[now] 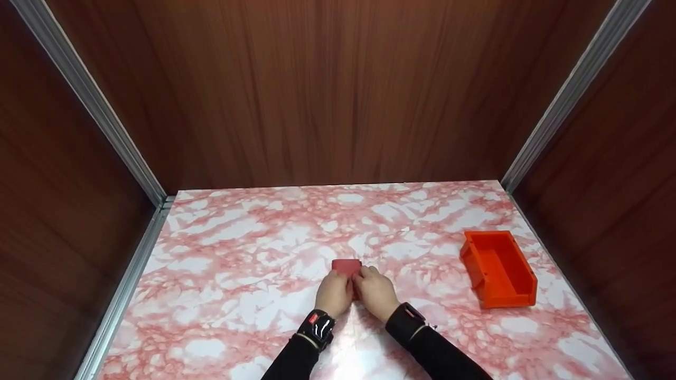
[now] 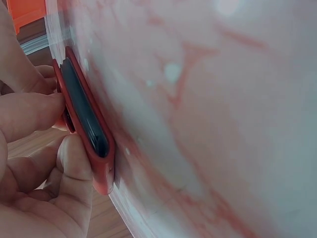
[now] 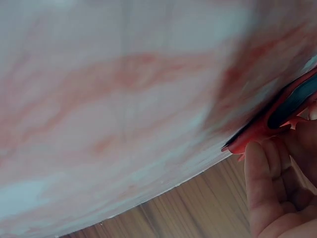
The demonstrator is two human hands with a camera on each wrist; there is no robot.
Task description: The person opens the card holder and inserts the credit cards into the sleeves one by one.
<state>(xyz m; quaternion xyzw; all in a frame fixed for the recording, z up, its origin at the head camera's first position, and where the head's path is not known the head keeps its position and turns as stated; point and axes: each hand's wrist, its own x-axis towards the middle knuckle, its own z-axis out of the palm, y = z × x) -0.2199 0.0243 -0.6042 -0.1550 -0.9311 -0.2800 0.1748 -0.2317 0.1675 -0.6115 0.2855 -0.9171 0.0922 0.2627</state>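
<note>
A small red case (image 1: pixel 346 265) with a dark inside lies flat on the table near its middle; it looks like a wallet or pouch, but its exact kind is unclear. My left hand (image 1: pixel 334 294) pinches its near left part. From the right, my right hand (image 1: pixel 377 293) pinches the same case, so the two hands almost meet. In the left wrist view, the thumb and fingers of the left hand (image 2: pixel 44 183) are at the case's upper side, beside its long dark opening. Seen from the right wrist, the right hand's fingers (image 3: pixel 260 168) touch the red edge.
An orange open-topped bin (image 1: pixel 499 269) stands on the right side of the table. The red-and-white marbled table (image 1: pixel 237 253) is enclosed by dark wooden panels (image 1: pixel 327 89) at the back and both sides, with metal rails (image 1: pixel 121 142) along the corners.
</note>
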